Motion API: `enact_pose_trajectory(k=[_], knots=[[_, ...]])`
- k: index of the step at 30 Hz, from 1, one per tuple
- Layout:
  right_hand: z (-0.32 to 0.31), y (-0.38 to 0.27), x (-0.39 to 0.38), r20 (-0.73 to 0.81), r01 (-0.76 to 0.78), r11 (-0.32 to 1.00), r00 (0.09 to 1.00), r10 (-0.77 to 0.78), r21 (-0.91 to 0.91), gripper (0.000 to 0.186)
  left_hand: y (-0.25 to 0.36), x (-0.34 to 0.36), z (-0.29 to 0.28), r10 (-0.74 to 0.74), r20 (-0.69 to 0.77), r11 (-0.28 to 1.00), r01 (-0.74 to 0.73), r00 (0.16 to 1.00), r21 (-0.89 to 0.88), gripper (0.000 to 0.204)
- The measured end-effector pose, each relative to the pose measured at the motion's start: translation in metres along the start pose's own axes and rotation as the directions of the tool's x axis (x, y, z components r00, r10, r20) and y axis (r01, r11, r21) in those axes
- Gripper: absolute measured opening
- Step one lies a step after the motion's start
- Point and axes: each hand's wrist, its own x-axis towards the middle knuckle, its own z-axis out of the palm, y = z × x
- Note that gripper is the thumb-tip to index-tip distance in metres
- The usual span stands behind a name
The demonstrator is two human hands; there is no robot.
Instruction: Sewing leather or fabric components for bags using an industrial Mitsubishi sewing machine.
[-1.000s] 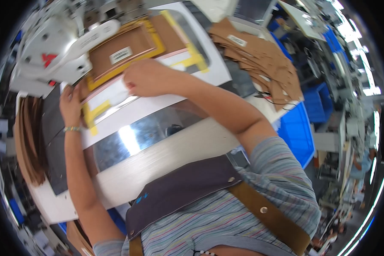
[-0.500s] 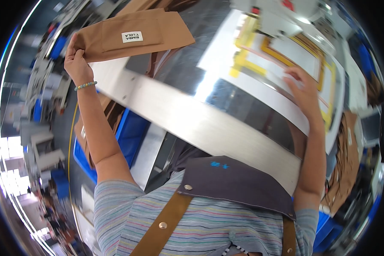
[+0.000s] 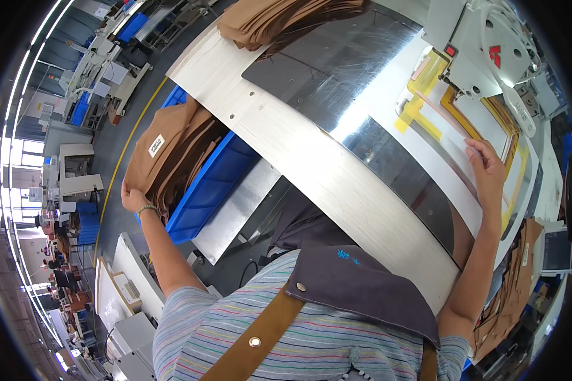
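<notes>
My left hand (image 3: 133, 199) is closed on the near edge of a brown fabric panel (image 3: 149, 159) with a small white label. This panel lies on top of a pile of brown fabric pieces (image 3: 190, 162) in a blue bin (image 3: 203, 209). Over at the right, my right hand (image 3: 488, 171) is at the sewing machine's flat clamping template (image 3: 448, 155), with fingers loosely bent and slightly apart. Nothing shows between those fingers. Yellow tape (image 3: 419, 105) and brownish-yellow frame strips (image 3: 508, 124) mark the template's surface.
A stack of brown fabric pieces (image 3: 267, 22) lies on the far part of the pale table edge (image 3: 299, 146). The white sewing machine head (image 3: 470, 44) stands above the template. More brown pieces (image 3: 511, 286) hang at the right. Other workstations (image 3: 108, 63) are at the far left.
My left hand has brought the labelled brown panel from above the table down and left onto the pile in the blue bin. My right hand stays by the template. The view has shifted.
</notes>
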Motion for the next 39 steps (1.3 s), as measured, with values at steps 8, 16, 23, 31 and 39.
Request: enact_pose_trajectory(k=[8, 16, 23, 31, 39], knots=[[-0.044, 0.003, 0.013, 0.074, -0.139, 0.987, 0.988, 0.133, 0.080, 0.028, 0.052, -0.017, 0.044, 0.537, -0.060, 0.395, -0.188, 0.841, 0.899, 0.051], [-0.119, 0.055, 0.042, 0.007, -0.240, 0.954, 0.970, 0.242, 0.181, 0.034, 0.129, -0.109, 0.164, 0.461, 0.874, 0.316, -0.949, 0.157, 0.003, 0.052], [-0.136, 0.104, 0.052, -0.026, -0.297, 0.925, 0.954, 0.300, -0.235, 0.034, 0.110, -0.080, 0.178, 0.145, 0.979, 0.471, -0.880, 0.143, 0.058, 0.058], [-0.055, 0.028, 0.105, 0.008, -0.184, 0.980, 0.983, 0.185, -0.073, 0.021, 0.298, -0.264, 0.283, 0.631, 0.763, 0.747, -0.379, 0.144, -0.546, 0.030], [-0.033, 0.051, 0.109, 0.130, -0.247, 0.965, 0.957, 0.258, -0.091, 0.015, 0.356, -0.460, 0.326, 0.651, 0.539, 0.399, -0.363, -0.534, -0.842, 0.051]])
